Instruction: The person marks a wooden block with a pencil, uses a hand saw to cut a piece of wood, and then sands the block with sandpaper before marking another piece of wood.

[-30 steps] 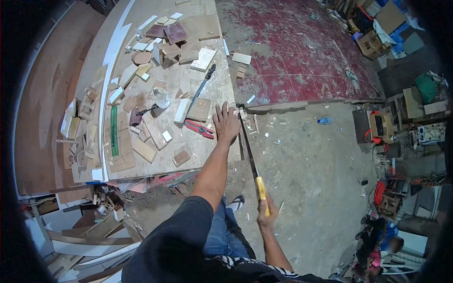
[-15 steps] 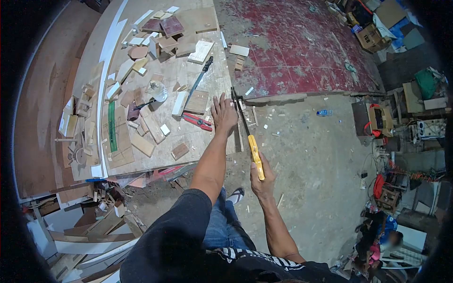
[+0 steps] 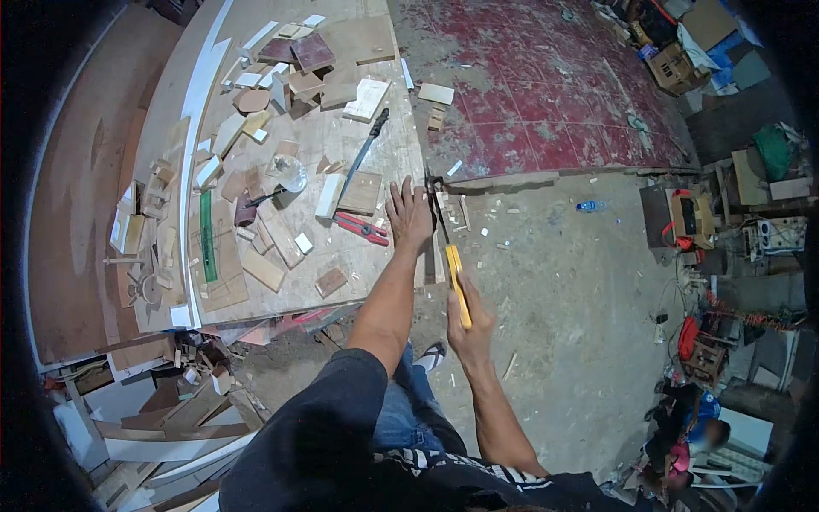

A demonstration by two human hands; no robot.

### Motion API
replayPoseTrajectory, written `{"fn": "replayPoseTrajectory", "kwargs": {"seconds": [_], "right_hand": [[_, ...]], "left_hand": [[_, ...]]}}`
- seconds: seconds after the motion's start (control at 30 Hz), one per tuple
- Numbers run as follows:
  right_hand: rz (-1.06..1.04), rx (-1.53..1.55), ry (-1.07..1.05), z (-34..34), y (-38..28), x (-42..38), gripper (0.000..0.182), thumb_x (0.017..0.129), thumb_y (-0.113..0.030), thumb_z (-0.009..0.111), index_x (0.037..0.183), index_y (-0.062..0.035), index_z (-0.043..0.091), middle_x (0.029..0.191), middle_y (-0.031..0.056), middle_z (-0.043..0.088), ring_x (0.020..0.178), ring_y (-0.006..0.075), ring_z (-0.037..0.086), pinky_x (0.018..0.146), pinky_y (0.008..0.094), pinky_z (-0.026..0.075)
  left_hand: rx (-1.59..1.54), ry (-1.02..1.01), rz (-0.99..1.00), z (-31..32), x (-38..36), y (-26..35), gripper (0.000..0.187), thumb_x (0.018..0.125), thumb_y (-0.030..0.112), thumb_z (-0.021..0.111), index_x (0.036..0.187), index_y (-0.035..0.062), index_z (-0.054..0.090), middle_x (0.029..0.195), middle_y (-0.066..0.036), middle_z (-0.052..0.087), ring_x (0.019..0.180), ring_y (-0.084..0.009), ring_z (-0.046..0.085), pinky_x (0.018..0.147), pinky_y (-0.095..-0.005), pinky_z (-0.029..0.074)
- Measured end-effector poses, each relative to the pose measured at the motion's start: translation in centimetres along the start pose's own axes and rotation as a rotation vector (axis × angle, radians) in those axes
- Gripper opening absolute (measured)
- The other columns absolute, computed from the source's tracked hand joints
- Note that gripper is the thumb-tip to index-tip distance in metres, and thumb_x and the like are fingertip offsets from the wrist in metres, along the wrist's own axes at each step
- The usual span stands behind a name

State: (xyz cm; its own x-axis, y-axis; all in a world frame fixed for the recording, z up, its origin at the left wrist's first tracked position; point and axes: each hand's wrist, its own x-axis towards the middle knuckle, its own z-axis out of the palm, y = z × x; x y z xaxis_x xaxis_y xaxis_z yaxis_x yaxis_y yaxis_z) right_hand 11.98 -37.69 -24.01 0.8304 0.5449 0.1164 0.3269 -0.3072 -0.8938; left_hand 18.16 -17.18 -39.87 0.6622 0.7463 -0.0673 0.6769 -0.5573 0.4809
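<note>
My right hand point(image 3: 471, 322) is closed around the yellow handle of a hacksaw point(image 3: 458, 286). Its dark, narrow frame points away from me along the right edge of the wooden worktable point(image 3: 375, 288). My left hand point(image 3: 410, 215) lies palm down on that edge with the fingers stretched out, just left of the saw. Whether anything lies under the palm is hidden. Beside the left fingers are red-handled pliers point(image 3: 362, 228) and a small wooden block point(image 3: 362, 193). A long blade with a black grip point(image 3: 380, 122) rests further back.
Several wood offcuts point(image 3: 314, 51) are heaped on the table, near a clear plastic cup point(image 3: 290, 173) and a green strip point(image 3: 207, 235). A blue bottle point(image 3: 589, 206) lies on the littered floor. Scrap boards point(image 3: 171, 418) are piled at lower left. Another person point(image 3: 699, 418) is at lower right.
My right hand and the hacksaw have shifted slightly, with the handle now more upright in view. The left hand stays on the table edge. The whole view has moved a little.
</note>
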Motion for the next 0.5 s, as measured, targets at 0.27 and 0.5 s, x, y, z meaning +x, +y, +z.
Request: {"fn": "replayPoseTrajectory", "kwargs": {"seconds": [0.27,0.5], "right_hand": [[0.106,0.016,-0.07,1.7,-0.4,5.3,0.033,0.092,-0.008,0.06,0.123,0.0042,0.059,0.115,0.0245,0.066,0.106,0.0308,0.066,0.09,0.0362,0.051],[0.019,-0.062,-0.001,0.8,-1.5,5.7,0.033,0.091,-0.008,0.06,0.122,0.0053,0.06,0.111,0.0279,0.065,0.098,0.034,0.069,0.083,0.0376,0.053]], "left_hand": [[-0.003,0.033,0.011,0.0,-0.1,0.2,0.037,0.1,0.026,0.039,0.132,0.0102,0.048,0.157,-0.012,0.022,0.146,-0.0391,0.01,0.115,-0.056,0.012],[0.014,-0.012,-0.003,-0.1,-0.3,0.3,0.039,0.099,0.024,0.04,0.135,0.0111,0.047,0.159,-0.011,0.018,0.147,-0.038,0.008,0.116,-0.0552,0.01]]}}
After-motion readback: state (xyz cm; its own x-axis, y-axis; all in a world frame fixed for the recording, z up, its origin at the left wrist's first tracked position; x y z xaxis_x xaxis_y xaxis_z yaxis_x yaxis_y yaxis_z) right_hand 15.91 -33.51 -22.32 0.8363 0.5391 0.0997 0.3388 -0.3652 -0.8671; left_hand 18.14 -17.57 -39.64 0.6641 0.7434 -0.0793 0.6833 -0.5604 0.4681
